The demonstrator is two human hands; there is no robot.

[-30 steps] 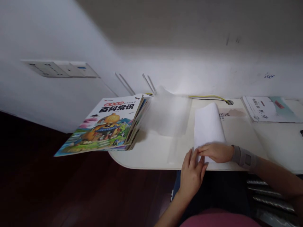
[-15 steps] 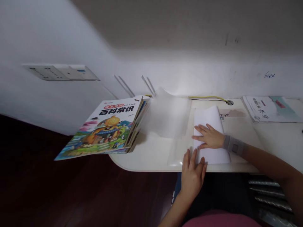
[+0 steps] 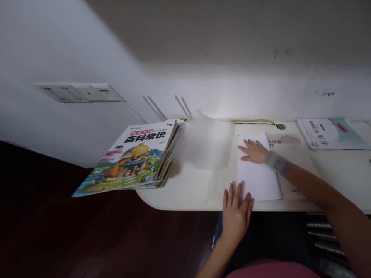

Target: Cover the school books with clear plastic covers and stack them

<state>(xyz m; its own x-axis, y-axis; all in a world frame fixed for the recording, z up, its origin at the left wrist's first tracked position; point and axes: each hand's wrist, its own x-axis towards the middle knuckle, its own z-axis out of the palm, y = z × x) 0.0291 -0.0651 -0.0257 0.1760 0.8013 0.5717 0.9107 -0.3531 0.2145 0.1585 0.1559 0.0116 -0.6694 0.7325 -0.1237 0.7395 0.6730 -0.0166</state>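
Note:
A white sheet of paper (image 3: 259, 181), seemingly folded over, lies on a pale book (image 3: 292, 166) with dark printed characters. My right hand (image 3: 254, 151), with a grey band at the wrist, rests flat on the upper part of the paper with its fingers spread. At the desk's front edge lies my left hand (image 3: 237, 206), fingers stretched out, its tips at the paper's lower left corner. A clear plastic sheet (image 3: 216, 185) shows faintly to the left of the paper. Farther left are translucent plastic sheets (image 3: 205, 143).
A stack of books with a colourful top cover (image 3: 133, 158) juts past the rounded left end of the white desk (image 3: 179, 197). Another book (image 3: 333, 133) lies at the back right. A yellow cable (image 3: 255, 119) runs along the wall to a desk hole (image 3: 281, 126).
My right hand has slid up the paper, away from me, staying flat with fingers spread. My left hand has stayed at the lower corner.

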